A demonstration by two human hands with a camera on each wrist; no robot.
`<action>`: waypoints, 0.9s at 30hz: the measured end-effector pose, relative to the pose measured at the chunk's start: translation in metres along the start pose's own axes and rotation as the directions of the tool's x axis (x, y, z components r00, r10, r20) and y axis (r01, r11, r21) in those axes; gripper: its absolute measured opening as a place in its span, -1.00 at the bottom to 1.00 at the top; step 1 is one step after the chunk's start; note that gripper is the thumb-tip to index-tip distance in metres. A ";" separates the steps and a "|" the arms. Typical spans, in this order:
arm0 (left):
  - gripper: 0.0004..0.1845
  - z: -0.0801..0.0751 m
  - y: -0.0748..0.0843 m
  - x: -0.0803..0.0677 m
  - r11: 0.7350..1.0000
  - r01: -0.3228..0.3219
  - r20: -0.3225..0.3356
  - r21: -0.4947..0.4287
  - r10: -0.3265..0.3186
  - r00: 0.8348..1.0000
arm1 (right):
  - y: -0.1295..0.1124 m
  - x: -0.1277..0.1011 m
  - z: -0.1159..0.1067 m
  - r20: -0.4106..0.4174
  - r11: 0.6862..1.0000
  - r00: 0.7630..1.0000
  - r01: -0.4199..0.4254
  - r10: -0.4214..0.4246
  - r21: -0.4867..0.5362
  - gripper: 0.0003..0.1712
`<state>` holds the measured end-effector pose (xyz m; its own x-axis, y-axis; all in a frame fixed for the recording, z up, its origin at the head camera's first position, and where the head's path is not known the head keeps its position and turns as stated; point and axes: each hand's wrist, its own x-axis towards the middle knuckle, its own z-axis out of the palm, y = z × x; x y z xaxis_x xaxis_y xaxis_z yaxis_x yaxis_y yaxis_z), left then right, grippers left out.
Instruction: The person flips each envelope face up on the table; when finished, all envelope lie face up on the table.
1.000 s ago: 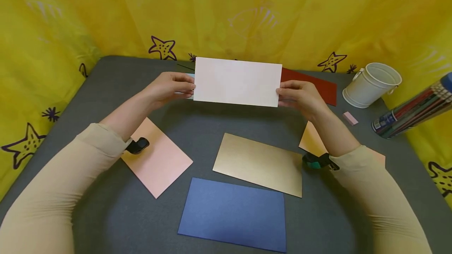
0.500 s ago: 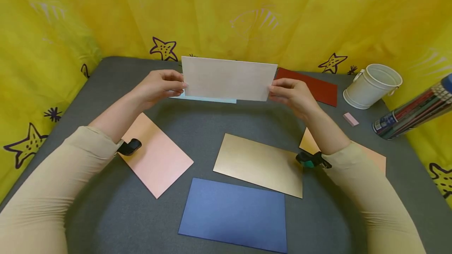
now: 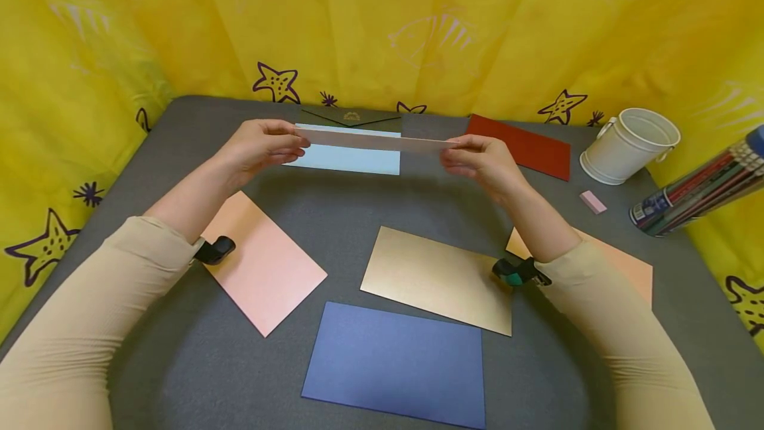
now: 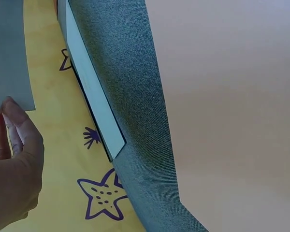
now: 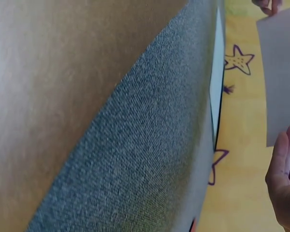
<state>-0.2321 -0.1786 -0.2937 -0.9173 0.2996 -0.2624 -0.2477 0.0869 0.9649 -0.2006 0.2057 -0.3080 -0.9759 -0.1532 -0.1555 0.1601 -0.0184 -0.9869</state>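
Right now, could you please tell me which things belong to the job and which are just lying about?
In the job:
- pale sheet (held)
- left fingers
- right fingers

Apparently lying about:
- light blue sheet
- dark envelope
- red sheet
- pink sheet
- gold sheet
- deep blue sheet
- peach sheet
- white bucket
- eraser
- pencil tube

Beige sleeves (image 3: 77,324); black wrist cameras (image 3: 216,250), right apparently part green.

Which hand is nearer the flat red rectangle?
Right. In the head view, the right hand is beside the left end of the flat red rectangle; the left hand is well to its left, across the pale card.
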 end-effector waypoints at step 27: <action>-0.52 -0.011 -0.004 0.011 0.986 0.106 -0.074 0.128 -0.097 0.993 | 0.006 0.013 0.028 -0.056 0.987 0.995 -0.089 0.082 -0.133 -0.47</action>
<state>-0.2442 -0.1864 -0.3007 -0.9094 0.2190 -0.3535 -0.3011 0.2395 0.9230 -0.2087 0.1761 -0.3148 -0.9664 -0.0981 -0.2377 0.2248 0.1264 -0.9662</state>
